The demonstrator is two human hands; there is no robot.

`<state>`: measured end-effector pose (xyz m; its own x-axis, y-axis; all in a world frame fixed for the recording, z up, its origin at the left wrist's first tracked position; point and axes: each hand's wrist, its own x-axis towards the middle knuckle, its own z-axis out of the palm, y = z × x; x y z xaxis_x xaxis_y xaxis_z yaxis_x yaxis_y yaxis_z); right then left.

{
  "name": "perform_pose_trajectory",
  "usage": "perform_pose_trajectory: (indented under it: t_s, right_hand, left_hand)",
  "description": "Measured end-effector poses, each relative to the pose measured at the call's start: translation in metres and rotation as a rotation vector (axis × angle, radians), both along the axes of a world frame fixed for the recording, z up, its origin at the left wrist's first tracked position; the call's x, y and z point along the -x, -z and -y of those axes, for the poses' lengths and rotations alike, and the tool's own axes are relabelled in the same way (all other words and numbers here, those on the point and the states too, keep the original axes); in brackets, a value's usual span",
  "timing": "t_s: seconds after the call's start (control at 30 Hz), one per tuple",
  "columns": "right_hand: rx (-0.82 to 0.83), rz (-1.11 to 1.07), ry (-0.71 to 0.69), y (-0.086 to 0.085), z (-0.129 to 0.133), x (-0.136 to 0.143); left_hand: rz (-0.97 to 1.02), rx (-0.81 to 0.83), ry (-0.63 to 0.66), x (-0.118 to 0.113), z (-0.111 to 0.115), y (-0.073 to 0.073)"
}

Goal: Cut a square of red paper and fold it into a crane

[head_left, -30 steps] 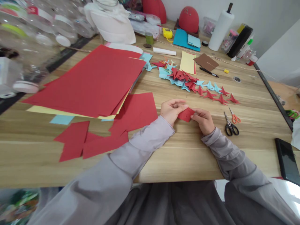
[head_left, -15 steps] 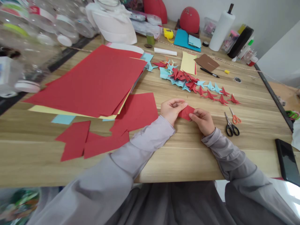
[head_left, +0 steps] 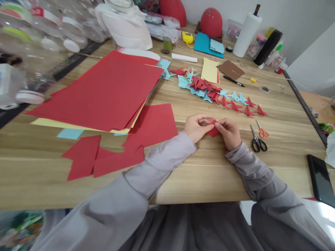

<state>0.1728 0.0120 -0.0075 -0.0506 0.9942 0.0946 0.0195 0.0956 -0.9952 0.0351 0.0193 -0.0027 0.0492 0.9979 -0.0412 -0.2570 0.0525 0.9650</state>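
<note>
A small folded red paper piece (head_left: pixel 213 131) is pinched between both hands just above the wooden table (head_left: pixel 209 174). My left hand (head_left: pixel 196 127) grips its left side and my right hand (head_left: pixel 229 132) grips its right side, fingertips meeting at the top edge. Most of the paper is hidden by the fingers. Grey sleeves cover both arms.
Large red sheets (head_left: pixel 104 90) and cut red scraps (head_left: pixel 104 157) lie to the left. A row of red and blue folded paper figures (head_left: pixel 217 94) runs behind the hands. Two pairs of scissors (head_left: pixel 259 137) lie to the right, a black phone (head_left: pixel 320 179) at the right edge.
The hands have drawn closer together and folded the red piece smaller; the fingertips now meet over its top edge.
</note>
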Motion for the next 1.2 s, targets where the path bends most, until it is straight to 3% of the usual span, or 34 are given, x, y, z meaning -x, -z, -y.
perform_pose_trajectory:
  t_s: [0.5, 0.9, 1.2]
  right_hand:
    - [0.144, -0.222, 0.046, 0.0044, -0.0022, -0.0011]
    - [0.148, -0.277, 0.087, 0.0014, -0.0033, -0.0002]
    - [0.174, -0.312, 0.116, 0.0008, -0.0049, -0.0019]
  left_hand:
    - [0.023, 0.025, 0.098, 0.0047, -0.0031, -0.0021]
    - [-0.007, 0.057, 0.035, 0.0046, -0.0028, 0.0004]
    - [0.023, 0.049, 0.060, 0.0058, -0.0030, -0.0009]
